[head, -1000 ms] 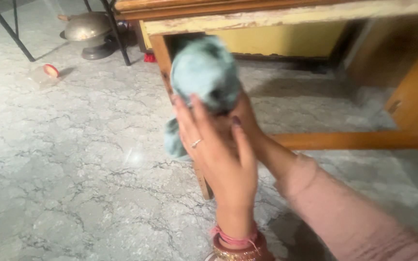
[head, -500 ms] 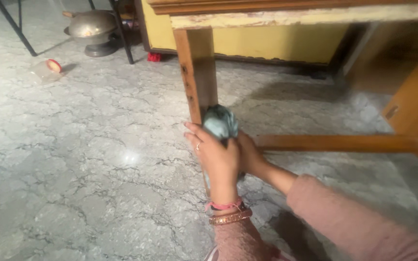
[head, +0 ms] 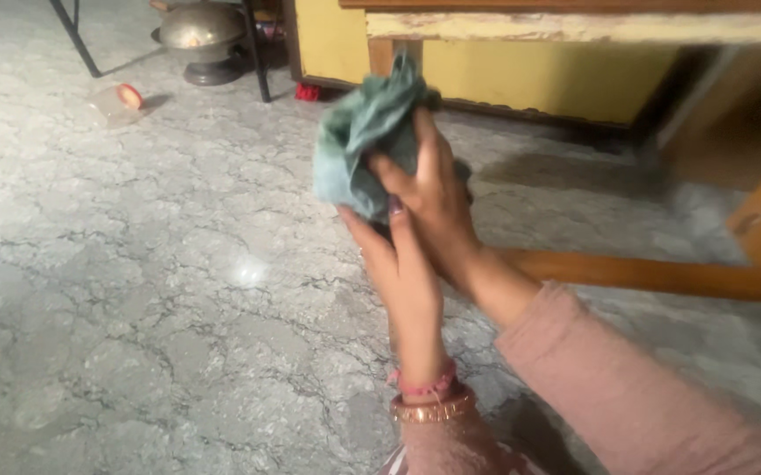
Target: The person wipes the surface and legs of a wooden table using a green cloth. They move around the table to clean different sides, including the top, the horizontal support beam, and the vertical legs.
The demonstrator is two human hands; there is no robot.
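Cloth (head: 365,145) first: the blue-green rag is bunched into a loose wad and held up against the wooden table leg (head: 382,54), just under the worn pale edge of the table top (head: 574,26). You can judge it soft and light; it crumples to whatever shape your fingers give it and should not slip, though loose folds hang free at its left side. Take it by the bulk of the wad, not by a trailing corner, so it stays packed.

Working from the left: a clear jar with a red lid (head: 119,99) lies on its side on the floor, well apart from you. Beyond it a round metal vessel (head: 202,35) stands beside thin black frame legs (head: 256,53).

Your left hand (head: 398,264) is raised with fingers extended upward, cupping the underside of the wad, bangles at the wrist. Your right hand (head: 433,189) lies across it from the right, fingers curled into the fabric and pressing it toward the leg. Both hands close on the rag together.

To the right, a wooden crossbar (head: 662,274) runs low between the legs, and a yellow panel (head: 539,70) stands behind the table.

Underfoot is grey veined stone floor (head: 134,308), smooth and glossy enough to show a lamp's glare.
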